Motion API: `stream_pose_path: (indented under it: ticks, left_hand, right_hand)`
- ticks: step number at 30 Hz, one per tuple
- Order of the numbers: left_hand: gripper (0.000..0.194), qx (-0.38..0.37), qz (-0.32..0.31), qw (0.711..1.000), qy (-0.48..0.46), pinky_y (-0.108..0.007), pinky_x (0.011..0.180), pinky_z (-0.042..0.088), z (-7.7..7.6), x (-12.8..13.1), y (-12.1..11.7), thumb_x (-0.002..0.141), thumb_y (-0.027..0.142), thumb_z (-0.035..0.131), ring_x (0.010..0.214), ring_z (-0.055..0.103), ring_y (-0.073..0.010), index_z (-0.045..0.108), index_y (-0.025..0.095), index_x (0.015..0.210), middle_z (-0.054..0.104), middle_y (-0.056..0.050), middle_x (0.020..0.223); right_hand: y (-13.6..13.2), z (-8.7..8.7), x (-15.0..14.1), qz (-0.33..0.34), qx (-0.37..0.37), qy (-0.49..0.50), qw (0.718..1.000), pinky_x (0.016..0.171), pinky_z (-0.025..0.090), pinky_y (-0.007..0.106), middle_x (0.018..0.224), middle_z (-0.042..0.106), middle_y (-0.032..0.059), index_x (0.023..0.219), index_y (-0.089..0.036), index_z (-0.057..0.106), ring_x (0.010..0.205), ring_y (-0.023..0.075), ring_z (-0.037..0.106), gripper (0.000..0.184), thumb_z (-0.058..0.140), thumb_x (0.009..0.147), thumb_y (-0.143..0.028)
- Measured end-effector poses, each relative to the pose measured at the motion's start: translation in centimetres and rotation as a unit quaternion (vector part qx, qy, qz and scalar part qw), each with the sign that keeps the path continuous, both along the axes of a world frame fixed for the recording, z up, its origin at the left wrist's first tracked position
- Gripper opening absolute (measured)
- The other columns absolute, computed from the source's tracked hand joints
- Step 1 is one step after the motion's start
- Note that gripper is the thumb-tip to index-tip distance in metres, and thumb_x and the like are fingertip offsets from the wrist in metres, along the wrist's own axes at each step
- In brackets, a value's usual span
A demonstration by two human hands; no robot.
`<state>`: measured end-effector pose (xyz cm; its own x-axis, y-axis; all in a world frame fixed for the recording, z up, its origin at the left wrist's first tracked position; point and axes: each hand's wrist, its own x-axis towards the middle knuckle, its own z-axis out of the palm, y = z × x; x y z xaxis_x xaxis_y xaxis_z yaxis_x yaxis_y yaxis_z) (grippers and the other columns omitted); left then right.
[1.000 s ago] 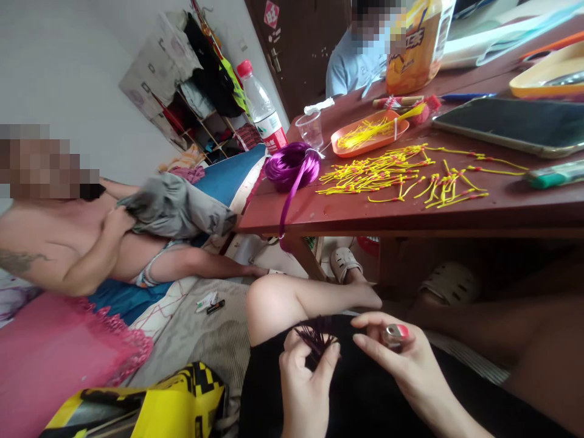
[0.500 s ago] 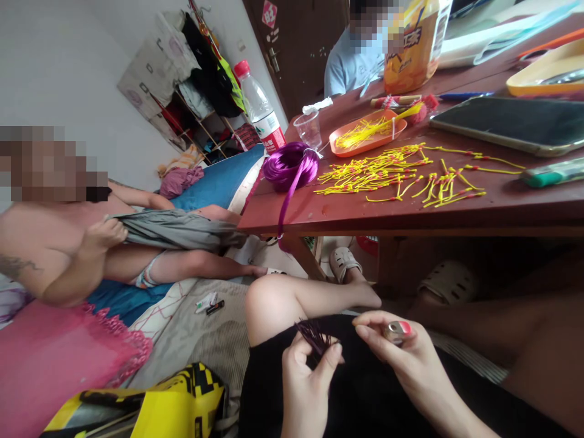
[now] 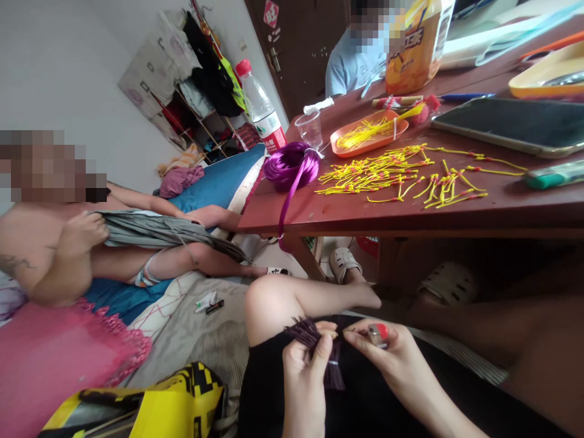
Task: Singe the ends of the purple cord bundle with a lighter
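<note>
My left hand (image 3: 303, 371) is closed round a bundle of dark purple strands (image 3: 306, 333), held over my black-clad lap. My right hand (image 3: 392, 359) grips a small red-topped lighter (image 3: 378, 334) in its palm, while its thumb and forefinger reach to the strand tips beside my left thumb. Both hands hover close together just in front of my bent knee (image 3: 269, 304).
A red-brown table (image 3: 365, 213) holds yellow strands with red beads (image 3: 401, 173), an orange tray (image 3: 365, 135), a purple cord coil (image 3: 292, 164), a plastic cup (image 3: 311, 129), a water bottle (image 3: 260, 106) and a tablet (image 3: 515, 125). A person (image 3: 68, 243) on the left handles grey cloth; another person (image 3: 360, 55) sits beyond the table.
My right hand has moved left until its fingertips meet the strand bundle. My left hand has turned the bundle more upright. The person on the left has spread the grey cloth lower.
</note>
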<state>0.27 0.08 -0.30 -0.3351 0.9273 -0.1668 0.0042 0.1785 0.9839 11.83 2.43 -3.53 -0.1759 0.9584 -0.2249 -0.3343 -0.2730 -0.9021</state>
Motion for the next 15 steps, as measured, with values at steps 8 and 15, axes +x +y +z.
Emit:
stream_pose_path:
  ticks: [8, 15]
  left_hand:
    - [0.029, -0.022, -0.015, 1.000, -0.009, -0.024, 0.066, 0.039, 0.3, -0.2, 0.0, 0.071, 0.041, 0.061, 0.066, 0.053, -0.0156, 0.063, 0.015, 0.057, 0.061, -0.002, 0.060]
    - [0.039, -0.087, -0.118, 0.989, 0.029, -0.023, 0.055, 0.036, 0.0, -1.0, 0.9, 0.061, 0.054, 0.065, 0.048, 0.045, -0.0131, 0.065, 0.016, 0.058, 0.053, 0.000, 0.041]
  right_hand:
    - [0.5, -1.5, 0.6, -0.021, 0.020, -0.076, 0.997, 0.054, 0.037, 0.023, 0.060, 0.053, -0.0014, 0.077, -0.014, 0.059, 0.056, 0.0124, 0.045, 0.029, 0.063, 0.069, -0.041]
    - [0.3, 1.5, 2.4, -0.048, 0.140, -0.187, 0.971, 0.067, 0.047, 0.024, 0.083, 0.062, 0.0045, 0.097, -0.018, 0.054, 0.074, 0.0168, 0.058, 0.028, 0.048, 0.077, -0.036]
